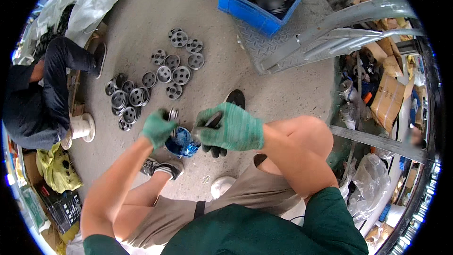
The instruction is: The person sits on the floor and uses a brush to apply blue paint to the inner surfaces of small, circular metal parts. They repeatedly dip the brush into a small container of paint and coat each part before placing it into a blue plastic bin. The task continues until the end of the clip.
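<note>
My left hand (159,128), in a green knit glove, is closed on a small metal wheel (174,114) seen edge-on. Its fingers are partly hidden behind the glove's back. My right hand (231,126), gloved the same way, curls around a slim dark object (214,119) whose kind I cannot make out. Between and just below both hands, on the floor, sits a round tub (181,143) with shiny blue material in it. Beyond my left hand, grey metal wheels with round holes (181,75) lie loose, and a denser heap of them (119,98) lies farther left.
A blue crate (243,13) of similar wheels stands on a metal-plate cart (264,42) with a tubular handle (325,35) at the far right. A seated person in dark clothes (37,99) is at the left. Shelving with cartons (389,95) lines the right; a yellow sack (57,167) lies left.
</note>
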A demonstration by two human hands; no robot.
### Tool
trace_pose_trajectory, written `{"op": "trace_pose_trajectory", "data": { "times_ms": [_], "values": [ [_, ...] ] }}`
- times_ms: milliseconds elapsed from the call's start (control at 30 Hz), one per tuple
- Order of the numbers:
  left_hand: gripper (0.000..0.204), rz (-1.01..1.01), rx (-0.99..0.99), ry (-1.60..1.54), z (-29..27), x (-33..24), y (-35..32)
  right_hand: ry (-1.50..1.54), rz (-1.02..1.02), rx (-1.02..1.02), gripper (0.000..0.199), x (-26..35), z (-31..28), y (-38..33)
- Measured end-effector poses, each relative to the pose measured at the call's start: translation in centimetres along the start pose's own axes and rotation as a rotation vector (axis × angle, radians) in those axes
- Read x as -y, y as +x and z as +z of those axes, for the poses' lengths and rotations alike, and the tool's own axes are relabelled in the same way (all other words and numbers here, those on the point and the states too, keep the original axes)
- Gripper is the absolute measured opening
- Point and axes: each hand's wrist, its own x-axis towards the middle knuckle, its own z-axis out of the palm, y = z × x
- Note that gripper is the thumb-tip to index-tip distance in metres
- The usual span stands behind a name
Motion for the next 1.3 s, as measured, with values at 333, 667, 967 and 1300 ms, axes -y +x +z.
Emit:
{"op": "trace_pose_trajectory", "data": {
  "times_ms": [333, 667, 967, 1300],
  "values": [
    [0.049, 0.671, -0.167, 0.177, -8.0, -13.8, 12.2, -0.02, 0.047, -0.1, 0.022, -1.3, 0.0, 1.7],
    [0.041, 0.32, -0.135, 0.58, 2.2, 12.2, 17.7, 0.062, 0.112, -0.168, 0.012, -1.1, 0.0, 4.6],
    [0.021, 0.645, -0.26, 0.902, 5.6, 12.5, 26.4, -0.25, -0.13, -0.174, 0.019, -0.2, -0.6, 6.6],
    [0.041, 0.109, -0.045, 0.224, -7.2, 3.4, 5.6, 0.22, -0.21, -0.355, 0.018, 0.6, 1.4, 5.3]
  ]
}}
